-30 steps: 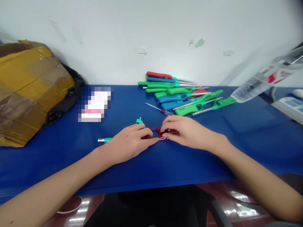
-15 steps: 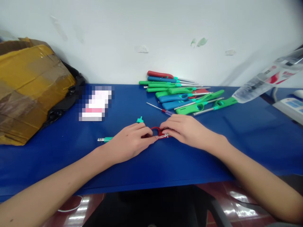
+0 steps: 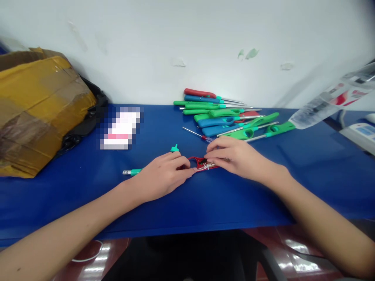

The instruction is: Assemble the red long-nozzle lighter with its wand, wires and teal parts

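Steadying the open red casing (image 3: 199,159) with our left hand (image 3: 164,175), we have its fingers curled around the ring end, the thumb close to the white wires (image 3: 200,169). Our right hand (image 3: 237,154) has its fingertips bent in over the casing's other end; whether they pinch a part or only press, we cannot tell. The casing lies between both hands, on the blue table cover (image 3: 234,203).

Doing this well, we judge, calls for a firm, level hold at the ring and light fingertip work, so that the thin wires neither snag nor ride over the casing's edge. The loose teal piece (image 3: 175,148), just beyond the casing and to its left, is small and best not knocked by our knuckles.

As for containers, the casing itself is a shallow shell: the wires and a dark part (image 3: 202,161) show inside, the remainder hidden by our right hand. Far to the casing's left sits a taped cardboard box (image 3: 43,113), its contents out of sight. Far to its right, beyond the lighters (image 3: 218,122), is a clear plastic bottle (image 3: 322,101); we cannot make out whether it holds liquid.
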The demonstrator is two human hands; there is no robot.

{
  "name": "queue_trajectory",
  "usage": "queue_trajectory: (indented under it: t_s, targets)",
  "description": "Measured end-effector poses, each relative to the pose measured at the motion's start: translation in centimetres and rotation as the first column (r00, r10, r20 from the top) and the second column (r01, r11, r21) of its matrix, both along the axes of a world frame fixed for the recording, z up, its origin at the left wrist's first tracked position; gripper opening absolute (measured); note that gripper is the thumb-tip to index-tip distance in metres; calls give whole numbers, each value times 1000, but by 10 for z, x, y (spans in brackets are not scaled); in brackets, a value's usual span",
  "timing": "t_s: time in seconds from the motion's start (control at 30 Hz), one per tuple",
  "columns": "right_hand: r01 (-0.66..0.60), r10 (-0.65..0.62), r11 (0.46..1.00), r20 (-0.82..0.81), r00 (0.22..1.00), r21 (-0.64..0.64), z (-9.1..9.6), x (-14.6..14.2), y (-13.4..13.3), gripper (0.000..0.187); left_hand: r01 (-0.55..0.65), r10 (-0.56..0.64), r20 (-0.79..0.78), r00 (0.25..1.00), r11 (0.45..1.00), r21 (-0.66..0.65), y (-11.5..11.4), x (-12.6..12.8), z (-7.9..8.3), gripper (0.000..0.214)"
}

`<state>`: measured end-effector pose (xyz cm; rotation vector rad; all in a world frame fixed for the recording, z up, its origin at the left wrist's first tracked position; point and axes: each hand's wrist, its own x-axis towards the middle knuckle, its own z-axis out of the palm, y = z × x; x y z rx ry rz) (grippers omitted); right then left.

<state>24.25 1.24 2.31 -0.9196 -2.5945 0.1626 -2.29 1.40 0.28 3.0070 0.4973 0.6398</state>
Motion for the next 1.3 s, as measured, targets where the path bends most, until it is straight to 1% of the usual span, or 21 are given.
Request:
queue_trajectory:
  t_s: [0.17,0.37,0.6,0.77,0.87,0.93,1.03,1.1,1.2,1.3]
  targets:
    - [5,-6,999,-24,1000,-41,-2,-2,2,19,-6,6,3,1000,1000,15,-2,1,2,25]
    - [50,-48,985,21,999,-167,1,-6,-1,18,-19,19,4,1000,999,37,-3,0,0,26]
    - [206,-202,959,43,978,-196,7,-17,-7,14,-13,13,-3,1000,998,66,-3,1,1,28]
    - [288,-281,934,65,958,-211,7,-22,-9,10,-19,20,-6,1000,997,73,-4,1,3,27]
    - [334,-330,921,49,943,-200,6,-22,-9,5,-16,17,-11,1000,997,72,-4,2,4,28]
    - [304,-304,935,32,952,-183,5,-22,-10,7,-19,20,-13,1000,997,71,-4,2,4,28]
    - [202,-200,967,30,979,-157,4,-21,-11,15,-24,25,-6,1000,997,69,-4,2,4,28]
    - [171,-168,974,30,985,-149,4,-21,-11,16,-22,22,0,1000,997,70,-5,2,3,27]
    - [165,-163,976,23,986,-144,5,-21,-12,12,-27,28,-9,1000,997,70,-5,1,2,27]
    - [199,-193,971,56,980,-135,7,-23,-11,12,-29,31,-19,999,997,69,-5,2,2,26]
